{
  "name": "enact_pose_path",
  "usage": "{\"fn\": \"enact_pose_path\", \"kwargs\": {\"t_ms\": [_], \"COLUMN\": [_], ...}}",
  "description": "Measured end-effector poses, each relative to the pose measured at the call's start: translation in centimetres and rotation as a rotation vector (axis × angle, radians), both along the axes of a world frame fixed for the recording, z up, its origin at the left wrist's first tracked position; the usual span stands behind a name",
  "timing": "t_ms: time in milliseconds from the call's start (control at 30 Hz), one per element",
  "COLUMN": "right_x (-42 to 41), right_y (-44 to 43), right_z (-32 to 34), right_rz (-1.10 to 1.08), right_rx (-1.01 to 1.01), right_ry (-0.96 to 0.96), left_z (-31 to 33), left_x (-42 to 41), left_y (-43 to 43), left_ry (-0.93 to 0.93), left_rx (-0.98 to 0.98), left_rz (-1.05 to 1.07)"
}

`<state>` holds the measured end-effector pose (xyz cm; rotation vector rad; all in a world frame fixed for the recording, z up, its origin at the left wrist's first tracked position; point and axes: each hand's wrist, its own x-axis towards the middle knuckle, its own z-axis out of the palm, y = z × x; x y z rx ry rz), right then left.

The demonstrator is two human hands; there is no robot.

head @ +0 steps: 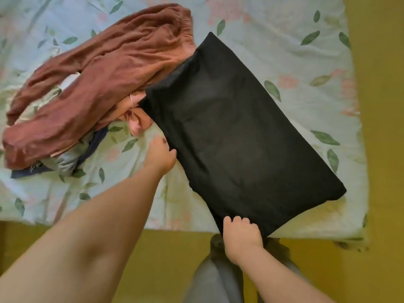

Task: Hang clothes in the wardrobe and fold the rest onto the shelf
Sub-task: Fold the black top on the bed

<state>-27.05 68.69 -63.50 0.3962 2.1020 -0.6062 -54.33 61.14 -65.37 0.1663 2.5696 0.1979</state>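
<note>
A black garment (236,136), folded into a long rectangle, lies slantwise on the bed. My left hand (160,155) grips its left edge about halfway along, fingers tucked under the cloth. My right hand (240,236) grips its near corner at the bed's front edge, fingers curled over the fabric. To the left lies a loose pile: rust-brown trousers (98,71) on top, a pink piece (136,119) and a blue-grey piece (63,160) underneath.
The bed has a pale floral sheet (295,62). Its front edge runs across the lower frame, with a yellow floor (382,149) beyond it at the right and below. My grey-clad legs (214,278) stand against the bed front.
</note>
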Motion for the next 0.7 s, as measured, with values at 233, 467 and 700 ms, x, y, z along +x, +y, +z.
{"fn": "enact_pose_path", "kwargs": {"t_ms": [233, 467, 700], "right_x": [-0.9, -2.2, -0.5], "right_y": [3.3, 14.1, 24.3], "right_z": [-1.9, -3.2, -5.0], "right_rz": [-0.218, -0.612, -0.818], "right_rx": [-0.069, 0.28, 0.321], "right_ry": [0.071, 0.443, 0.231], "left_z": [-3.1, -3.8, -1.3], "left_x": [6.6, 8.7, 5.7], "left_y": [0.8, 1.2, 8.0], "left_ry": [-0.216, -0.16, 0.409], "left_rx": [0.335, 0.119, -0.074], "left_rz": [0.648, 0.622, -0.069]}}
